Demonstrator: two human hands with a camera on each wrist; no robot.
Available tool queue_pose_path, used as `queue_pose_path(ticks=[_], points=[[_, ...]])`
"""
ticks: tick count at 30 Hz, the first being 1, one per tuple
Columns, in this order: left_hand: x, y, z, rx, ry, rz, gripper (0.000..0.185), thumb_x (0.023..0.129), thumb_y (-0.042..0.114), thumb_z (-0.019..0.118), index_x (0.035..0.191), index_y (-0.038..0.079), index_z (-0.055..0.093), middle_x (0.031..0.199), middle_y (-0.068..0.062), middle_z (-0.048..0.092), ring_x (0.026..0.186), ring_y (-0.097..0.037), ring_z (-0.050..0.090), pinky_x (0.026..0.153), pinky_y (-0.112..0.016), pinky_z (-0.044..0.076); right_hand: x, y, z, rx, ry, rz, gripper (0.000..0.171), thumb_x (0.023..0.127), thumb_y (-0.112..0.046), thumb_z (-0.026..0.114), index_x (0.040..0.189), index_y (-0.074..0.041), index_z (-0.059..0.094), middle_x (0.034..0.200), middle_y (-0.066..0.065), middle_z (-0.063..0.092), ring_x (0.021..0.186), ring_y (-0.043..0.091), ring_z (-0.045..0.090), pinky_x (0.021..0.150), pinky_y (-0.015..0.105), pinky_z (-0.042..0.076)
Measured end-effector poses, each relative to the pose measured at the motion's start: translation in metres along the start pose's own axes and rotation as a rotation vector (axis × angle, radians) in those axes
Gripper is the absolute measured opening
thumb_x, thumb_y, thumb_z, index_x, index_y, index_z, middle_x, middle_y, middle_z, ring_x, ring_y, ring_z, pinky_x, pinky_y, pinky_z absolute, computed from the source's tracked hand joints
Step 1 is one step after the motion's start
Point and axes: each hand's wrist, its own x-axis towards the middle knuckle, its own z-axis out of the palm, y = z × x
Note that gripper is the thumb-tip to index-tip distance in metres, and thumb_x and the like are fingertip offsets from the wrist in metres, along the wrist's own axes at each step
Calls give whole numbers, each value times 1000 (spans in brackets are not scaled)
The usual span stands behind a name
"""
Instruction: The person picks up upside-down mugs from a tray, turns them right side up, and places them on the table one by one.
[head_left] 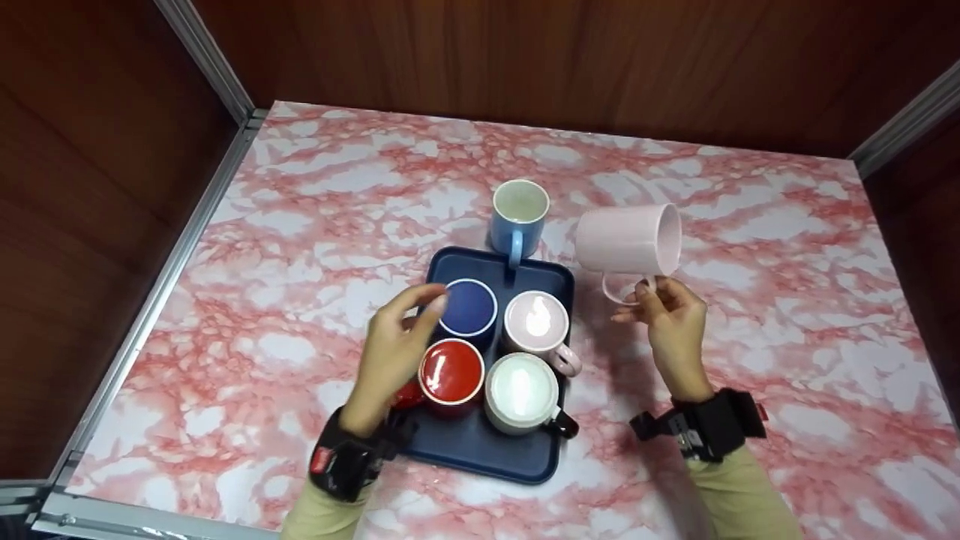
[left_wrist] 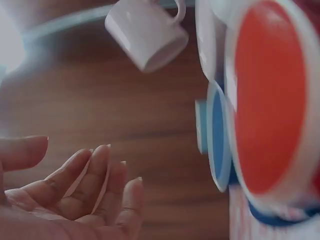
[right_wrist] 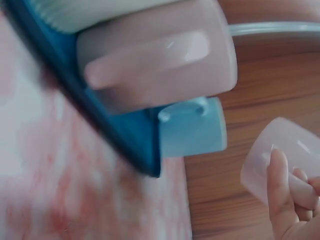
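My right hand (head_left: 671,330) pinches the handle of a pale pink mug (head_left: 619,240), which is held on its side above the table, its mouth facing right. Fingers and handle show too in the right wrist view, beside the mug body (right_wrist: 272,150). My left hand (head_left: 394,345) hovers at the tray's left side, fingertips near a dark blue mug (head_left: 470,309). It holds nothing, its fingers loosely bent in the left wrist view. Also on the navy tray (head_left: 480,457) are a red mug (head_left: 451,373), a second pink mug (head_left: 536,324) and a white mug (head_left: 520,397) with a black handle.
A light blue mug (head_left: 519,214) stands just behind the tray, its handle over the tray's rear edge. The table (head_left: 322,187) has a red and white marbled top. Brown wooden panels (head_left: 525,60) enclose its back and sides, with metal rails (head_left: 210,60) at the corners.
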Motion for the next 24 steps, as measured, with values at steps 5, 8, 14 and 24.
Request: queue_pose_path(ticks=[5, 8, 14, 24], points=[[-10, -18, -19, 113, 34, -61, 25, 89, 14, 58, 108, -2, 63, 104, -17, 63, 101, -24, 58, 83, -38, 47, 26, 45, -20, -59, 11, -10, 20, 86, -2, 61, 92, 17, 54, 77, 28, 58, 58, 33, 62, 51, 41, 52], [-16, -30, -26, 173, 34, -119, 26, 89, 15, 58, 109, -2, 62, 104, -17, 63, 101, -27, 58, 83, -41, 47, 23, 9, 6, -154, 51, 51, 10, 86, 7, 55, 86, 17, 53, 73, 23, 57, 53, 23, 62, 50, 35, 52], [-29, -51, -33, 211, -19, -193, 29, 90, 13, 56, 113, -4, 59, 105, -19, 62, 99, -31, 58, 84, -42, 45, 30, -9, 30, -295, 73, 135, 8, 87, 10, 50, 85, 16, 54, 70, 20, 57, 46, 16, 60, 48, 29, 52], [-47, -69, -39, 216, -24, -263, 29, 90, 15, 57, 113, -3, 59, 105, -17, 62, 100, -31, 56, 83, -44, 45, 43, 11, 49, -723, 102, 10, 8, 82, 2, 61, 83, 9, 65, 70, 16, 62, 49, -3, 47, 46, 12, 40]])
